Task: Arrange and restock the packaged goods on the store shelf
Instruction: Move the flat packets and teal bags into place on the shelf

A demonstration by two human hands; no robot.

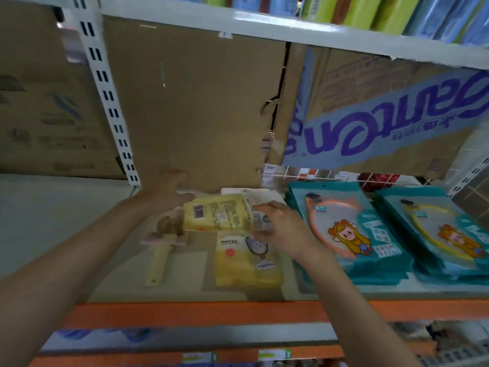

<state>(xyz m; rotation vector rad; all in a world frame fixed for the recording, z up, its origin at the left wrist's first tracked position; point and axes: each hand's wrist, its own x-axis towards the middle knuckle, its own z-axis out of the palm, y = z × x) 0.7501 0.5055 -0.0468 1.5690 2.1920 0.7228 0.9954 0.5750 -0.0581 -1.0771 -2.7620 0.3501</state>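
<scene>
A yellow packet (pixel 217 213) with a barcode is lifted above the shelf, and my right hand (pixel 280 229) grips its right end. Below it lies a second yellow packet (pixel 246 263), flat on the pale shelf board (pixel 79 234). My left hand (pixel 169 192) reaches toward the back of the shelf, fingers spread, just left of the lifted packet and holding nothing. A wooden-handled brush (pixel 161 250) lies left of the flat packet. Two stacks of teal packets, one with an orange hoop (pixel 352 234) and one with a yellow hoop (pixel 444 231), stand to the right.
Brown cardboard (pixel 190 102) lines the back of the shelf, with a printed blue-lettered carton (pixel 383 112) at the right. A white slotted upright (pixel 105 91) stands at the left. The shelf front edge is orange (pixel 211 313). Green and blue packs (pixel 370 11) fill the shelf above.
</scene>
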